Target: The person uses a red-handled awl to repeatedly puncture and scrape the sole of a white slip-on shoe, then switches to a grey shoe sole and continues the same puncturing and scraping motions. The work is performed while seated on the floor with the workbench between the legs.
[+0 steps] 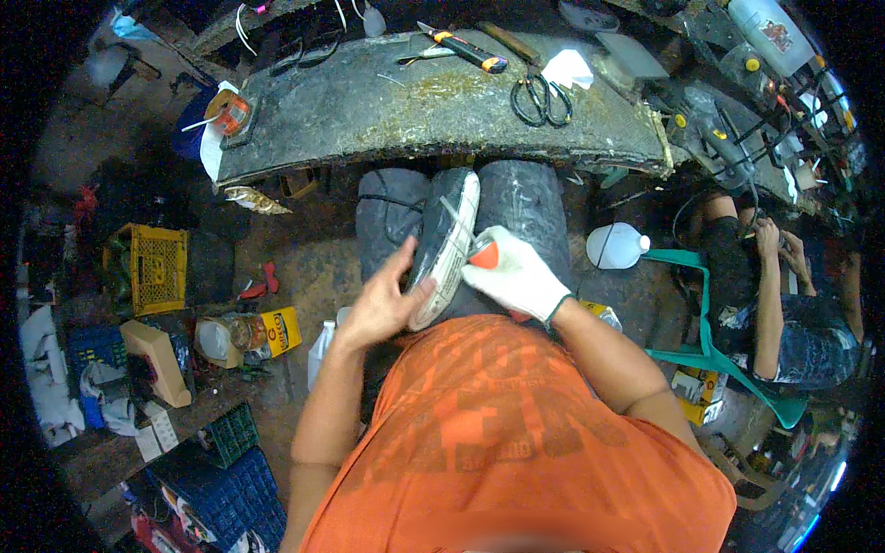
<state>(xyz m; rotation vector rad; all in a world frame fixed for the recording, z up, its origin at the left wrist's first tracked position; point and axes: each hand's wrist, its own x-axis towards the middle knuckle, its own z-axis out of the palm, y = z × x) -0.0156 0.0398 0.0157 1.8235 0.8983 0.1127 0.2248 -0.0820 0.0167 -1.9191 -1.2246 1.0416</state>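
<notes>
Your bare left hand [383, 309] gripped dark shoe [440, 219] between your thighs [524, 207]; gloved right hand [521, 276] clamped orange-handled tool [484, 255] beside white sole [468, 198]. Sole looked already fitted; edge work seemed unfinished, remaining amount unclear.

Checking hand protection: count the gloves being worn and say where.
1: the white glove on the right hand, beside the shoe. The left hand looks bare, as do the co-worker's hands.

There is one dark, white-soled shoe [449, 244], one bare left hand [376, 311] and one white-gloved right hand [522, 275]. The grey table [350, 106] carries one black-and-orange utility knife [468, 50] and one pair of black-handled scissors [544, 100]. One yellow plastic crate [159, 269] shows.
</notes>
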